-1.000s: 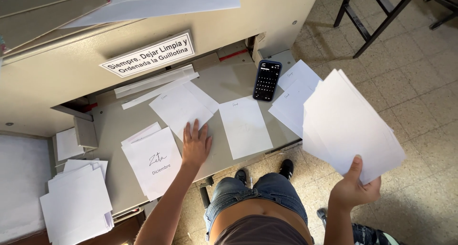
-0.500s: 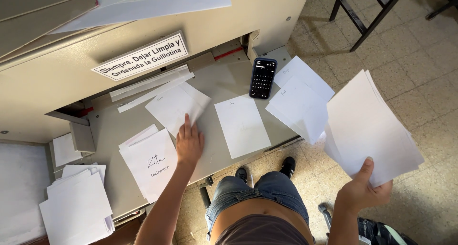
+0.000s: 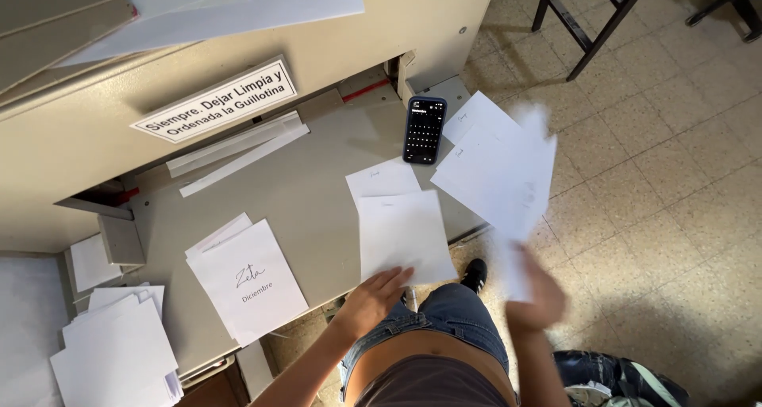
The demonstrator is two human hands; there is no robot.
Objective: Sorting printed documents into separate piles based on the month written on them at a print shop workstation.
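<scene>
My left hand (image 3: 371,300) rests at the front edge of the grey machine table (image 3: 309,193), fingertips on a blank white sheet (image 3: 403,234) that lies partly over a second sheet (image 3: 381,178). My right hand (image 3: 538,297), blurred by motion, holds a stack of white sheets (image 3: 520,193) upright beyond the table's right edge. Another stack of paper (image 3: 476,149) lies on the right side of the table, partly hidden behind the held sheets.
A black phone (image 3: 425,129) lies at the table's back right. A pile of sheets with handwriting (image 3: 248,280) sits front left, and more paper stacks (image 3: 119,351) lie lower left. Narrow paper strips (image 3: 238,149) lie under the machine's housing (image 3: 238,50). Tiled floor and a metal stand (image 3: 595,26) are at right.
My left hand slid a sheet from the middle of the table to its front edge. My right hand swung the held stack inward toward the table.
</scene>
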